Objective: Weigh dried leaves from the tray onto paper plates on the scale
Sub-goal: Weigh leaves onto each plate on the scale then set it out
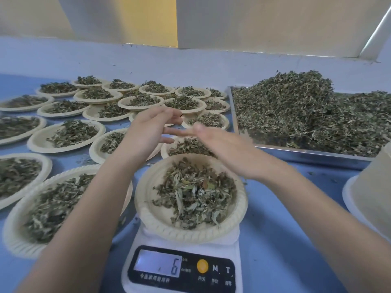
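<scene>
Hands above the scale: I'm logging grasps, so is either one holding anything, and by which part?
Nothing is held. The left hand and right hand hover open, fingers straight, above the plate of leaves on the scale.

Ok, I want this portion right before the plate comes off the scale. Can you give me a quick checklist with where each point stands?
1. Plate sits squarely on the scale: ok.
2. Leaves lie inside the plate's rim: ok.
3. Both hands off the plate: left hand and right hand are above it, fingers straight: ok.
4. Display readable: a 6 shows; other digits cannot tell.
5. Target weight reached: cannot tell.
6. Tray has leaves for the next portion: ok.
</scene>
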The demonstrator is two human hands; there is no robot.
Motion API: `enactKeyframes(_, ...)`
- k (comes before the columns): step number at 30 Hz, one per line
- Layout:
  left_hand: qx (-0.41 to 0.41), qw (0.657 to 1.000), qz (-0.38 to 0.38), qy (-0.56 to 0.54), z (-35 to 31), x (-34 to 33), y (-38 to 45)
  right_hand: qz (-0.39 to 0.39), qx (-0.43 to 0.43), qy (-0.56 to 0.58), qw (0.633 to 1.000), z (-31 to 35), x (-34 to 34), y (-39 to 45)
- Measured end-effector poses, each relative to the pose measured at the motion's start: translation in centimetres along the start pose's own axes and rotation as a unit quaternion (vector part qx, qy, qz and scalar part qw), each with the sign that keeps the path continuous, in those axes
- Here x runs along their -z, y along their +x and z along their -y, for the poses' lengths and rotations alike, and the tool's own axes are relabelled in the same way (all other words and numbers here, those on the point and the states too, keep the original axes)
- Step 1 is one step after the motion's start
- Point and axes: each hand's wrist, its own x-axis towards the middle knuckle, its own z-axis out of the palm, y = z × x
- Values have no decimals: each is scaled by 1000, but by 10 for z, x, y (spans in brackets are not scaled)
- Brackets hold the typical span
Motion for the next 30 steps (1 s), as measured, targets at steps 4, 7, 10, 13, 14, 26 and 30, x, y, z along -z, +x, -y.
enactKeyframes(4, 10, 1000, 1, 2, 1, 0, -3, 9, -47, 77, 996, -9, 10, 10)
enactKeyframes(7, 20, 1000, 8, 14, 2, 1, -3, -53, -34, 169, 984, -18, 15, -10)
enactKeyframes(10, 28, 999, 20, 27, 5, 3, -3, -77, -55, 220, 971, -27, 11, -14)
enactKeyframes(13, 35, 999, 24, 29, 8, 4, -3, -75, -74, 233, 967, -27, 5, -13)
enactKeyframes(14, 36, 999, 24, 30, 8, 4, -3, -73, -71, 238, 966, -28, 4, -15)
enactKeyframes(26, 51, 997, 42, 36, 11, 1, -4, -72, -37, 284, 955, -27, 2, -16)
enactKeyframes(30, 51, 996, 59, 43, 12, 5, -9, -51, -46, 256, 964, -27, -4, -16)
